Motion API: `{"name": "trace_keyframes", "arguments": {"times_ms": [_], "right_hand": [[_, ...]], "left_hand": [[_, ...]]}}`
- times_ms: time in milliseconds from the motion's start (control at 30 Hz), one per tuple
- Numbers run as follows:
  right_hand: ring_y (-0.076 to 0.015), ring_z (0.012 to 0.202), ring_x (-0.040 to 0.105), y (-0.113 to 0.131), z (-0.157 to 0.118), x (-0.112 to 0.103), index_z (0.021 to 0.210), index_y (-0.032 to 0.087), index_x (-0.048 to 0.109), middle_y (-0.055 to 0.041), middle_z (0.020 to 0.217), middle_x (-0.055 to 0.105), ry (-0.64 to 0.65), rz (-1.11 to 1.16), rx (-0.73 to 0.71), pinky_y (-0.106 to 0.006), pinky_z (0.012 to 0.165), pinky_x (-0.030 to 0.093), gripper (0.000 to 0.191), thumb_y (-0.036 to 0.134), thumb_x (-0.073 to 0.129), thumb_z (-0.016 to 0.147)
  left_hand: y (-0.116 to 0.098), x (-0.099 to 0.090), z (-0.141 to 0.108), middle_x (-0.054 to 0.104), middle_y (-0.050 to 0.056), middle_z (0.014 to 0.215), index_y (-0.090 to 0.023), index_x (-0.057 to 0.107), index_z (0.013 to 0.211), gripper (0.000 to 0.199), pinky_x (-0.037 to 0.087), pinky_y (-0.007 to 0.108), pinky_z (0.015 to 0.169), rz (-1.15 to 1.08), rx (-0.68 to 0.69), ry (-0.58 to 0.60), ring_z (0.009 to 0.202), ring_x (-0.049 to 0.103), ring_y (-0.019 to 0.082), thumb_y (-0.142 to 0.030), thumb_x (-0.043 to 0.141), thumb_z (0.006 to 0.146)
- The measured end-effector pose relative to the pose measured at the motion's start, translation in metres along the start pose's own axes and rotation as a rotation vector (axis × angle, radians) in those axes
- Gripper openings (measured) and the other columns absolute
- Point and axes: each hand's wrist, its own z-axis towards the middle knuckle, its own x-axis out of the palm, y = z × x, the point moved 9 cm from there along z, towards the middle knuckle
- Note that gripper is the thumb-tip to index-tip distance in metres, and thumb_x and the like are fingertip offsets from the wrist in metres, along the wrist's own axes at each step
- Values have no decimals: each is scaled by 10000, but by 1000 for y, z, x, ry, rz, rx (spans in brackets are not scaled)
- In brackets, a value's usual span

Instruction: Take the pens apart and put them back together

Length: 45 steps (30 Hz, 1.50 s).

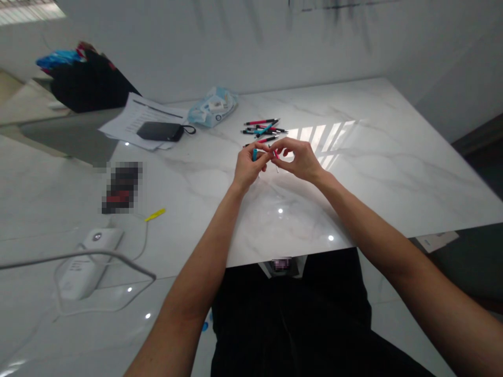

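Note:
Both my hands meet over the white marbled table (377, 173), fingertips close together. In my left hand (248, 168) the fingers are closed round a short blue pen piece (254, 154), whose end sticks up between them. My right hand (302, 159) is closed in a pinch, thumb and forefinger tips against the left fingertips; what lies between them is too small to make out. A slim red piece (276, 153) with a thin pale end shows by the right thumb, partly hidden. Just beyond my hands lie several red, black and blue pens (268, 129).
Behind the pens is a blue-white soft packet (214, 107). To its left, a black power bank-like device (160, 131) lies on printed papers (131, 118). A blurred dark object (122, 187), a yellow tag (155, 214) and a white power strip (90, 262) with a grey cable lie left.

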Motion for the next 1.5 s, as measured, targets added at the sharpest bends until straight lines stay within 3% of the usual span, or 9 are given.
{"name": "trace_keyframes", "arguments": {"times_ms": [167,500,833,1267,1500], "right_hand": [[-195,884,721,1,0,0,1070,242,785,-40,1051,813,-5,-1,18,-374,794,606,156,355,771,962],[-194,871,707,3,-1,1,1083,249,778,-41,1057,803,-20,14,-25,-367,771,593,155,361,762,978],[-190,879,699,7,0,2,1105,248,777,-44,1067,801,0,-2,-27,-370,791,593,175,380,734,998],[-209,900,699,2,1,0,1099,262,777,-43,1034,777,13,-43,61,-396,824,608,214,434,756,973],[-195,879,703,0,2,-1,1067,249,762,-32,1013,780,-10,-20,57,-390,833,607,169,375,752,955]], "left_hand": [[3,0,1,578,-94,586,-232,577,945,451,408,185,444,8,-6,18,435,534,74,-486,932,832],[1,3,1,583,-99,611,-237,554,984,426,396,182,437,7,9,67,436,527,71,-451,897,849],[-4,3,-1,554,-71,589,-221,582,838,358,373,182,417,65,32,52,441,521,73,-411,884,859],[-8,6,-1,619,-47,643,-207,658,878,366,415,189,440,53,21,44,464,535,67,-481,900,857],[-4,5,0,643,-38,674,-211,659,885,372,450,198,451,46,24,47,472,552,73,-489,902,845]]}}
